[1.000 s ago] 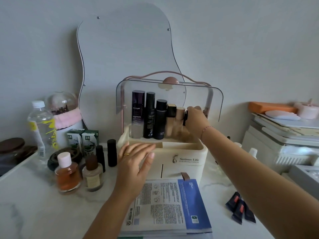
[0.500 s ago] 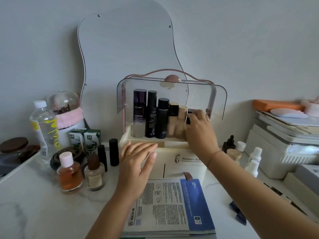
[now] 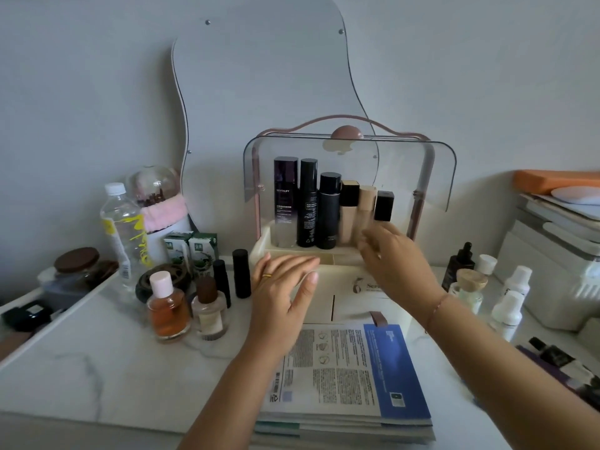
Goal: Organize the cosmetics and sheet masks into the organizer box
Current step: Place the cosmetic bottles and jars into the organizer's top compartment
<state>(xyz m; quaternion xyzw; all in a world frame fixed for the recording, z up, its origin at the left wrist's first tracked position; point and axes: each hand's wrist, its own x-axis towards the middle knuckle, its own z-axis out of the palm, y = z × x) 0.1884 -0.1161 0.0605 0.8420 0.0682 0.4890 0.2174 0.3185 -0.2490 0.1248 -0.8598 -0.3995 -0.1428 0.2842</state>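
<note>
A cream organizer box (image 3: 344,300) with a raised clear lid (image 3: 431,177) stands mid-table. Its back row holds several upright bottles, ending at a small black-capped bottle (image 3: 383,206) on the right. My right hand (image 3: 394,258) hovers just in front of that row, fingers apart and blurred, holding nothing. My left hand (image 3: 282,293) rests flat against the box's left front, empty, with a gold ring. A stack of sheet masks (image 3: 347,375) lies in front of the box.
Left of the box stand an amber bottle (image 3: 167,306), a beige bottle (image 3: 207,310), two black tubes (image 3: 242,272) and a water bottle (image 3: 125,228). White and dark dropper bottles (image 3: 506,300) stand on the right, near a white appliance (image 3: 552,274). A wavy mirror (image 3: 266,102) leans behind.
My right hand has let go of the small black-capped bottle, left standing in the back row, and drawn back toward me. The left hand has stayed put.
</note>
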